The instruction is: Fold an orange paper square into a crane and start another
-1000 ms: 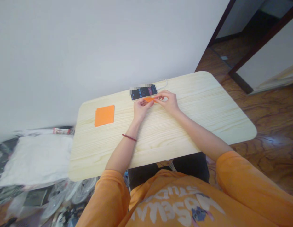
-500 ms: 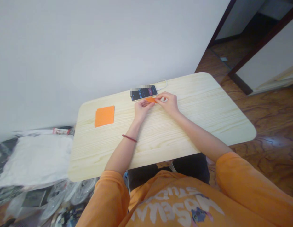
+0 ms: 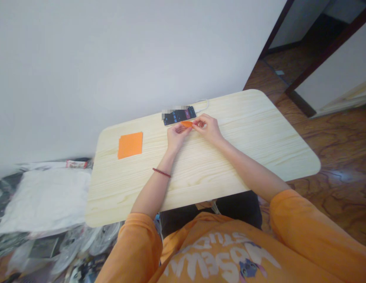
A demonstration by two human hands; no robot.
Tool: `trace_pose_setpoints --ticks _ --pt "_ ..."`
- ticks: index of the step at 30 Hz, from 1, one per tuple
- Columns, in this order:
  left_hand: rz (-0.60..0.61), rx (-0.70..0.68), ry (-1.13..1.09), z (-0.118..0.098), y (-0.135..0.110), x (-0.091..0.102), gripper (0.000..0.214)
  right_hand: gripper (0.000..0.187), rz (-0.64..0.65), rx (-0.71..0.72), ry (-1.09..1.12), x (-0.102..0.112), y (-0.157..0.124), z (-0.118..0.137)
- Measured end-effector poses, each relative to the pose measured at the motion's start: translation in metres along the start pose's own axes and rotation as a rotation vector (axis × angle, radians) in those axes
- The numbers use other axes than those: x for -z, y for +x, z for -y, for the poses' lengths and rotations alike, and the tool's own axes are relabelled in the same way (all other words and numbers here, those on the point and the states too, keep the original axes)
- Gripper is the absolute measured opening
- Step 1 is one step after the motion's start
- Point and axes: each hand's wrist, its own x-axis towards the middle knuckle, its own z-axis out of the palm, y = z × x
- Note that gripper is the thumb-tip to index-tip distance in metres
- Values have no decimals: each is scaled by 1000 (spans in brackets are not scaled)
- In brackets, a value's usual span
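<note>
A small folded piece of orange paper (image 3: 187,124) lies at the far middle of a light wooden table (image 3: 259,141). My left hand (image 3: 176,136) pinches its left end and my right hand (image 3: 208,128) pinches its right end, fingers pressed together on it. A flat stack of orange paper squares (image 3: 130,144) rests to the left, apart from both hands. Just beyond the hands lies a dark phone (image 3: 179,115) with a lit screen and a white cable (image 3: 202,105).
A white wall stands right behind the table. White bags and plastic wrapping (image 3: 44,198) are piled on the floor at the left. Wooden floor (image 3: 333,133) and a dark door frame (image 3: 327,51) are at the right.
The visible orange paper between my fingers looks a little shorter than a second ago; my right hand's fingertips have closed in slightly toward the left. Nothing else has moved.
</note>
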Motion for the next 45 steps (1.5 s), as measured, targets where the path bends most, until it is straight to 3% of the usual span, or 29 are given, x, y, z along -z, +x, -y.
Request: trace_pose_setpoints --ticks 7,15,28,38,45 --pt "-39 19 -6 2 1 1 28 5 19 21 9 0 -2 -2" --pt "22 54 -80 0 0 0 32 7 -32 9 5 2 0 -1" --pt "-1 12 -46 -3 -1 1 31 16 -28 -167 233 -1 1 -5" --pt "-54 -42 88 -11 -3 -3 22 6 -36 -48 129 -7 -5 2" --pt "-76 -53 108 -8 -2 0 20 6 68 -41 171 -3 -2 0"
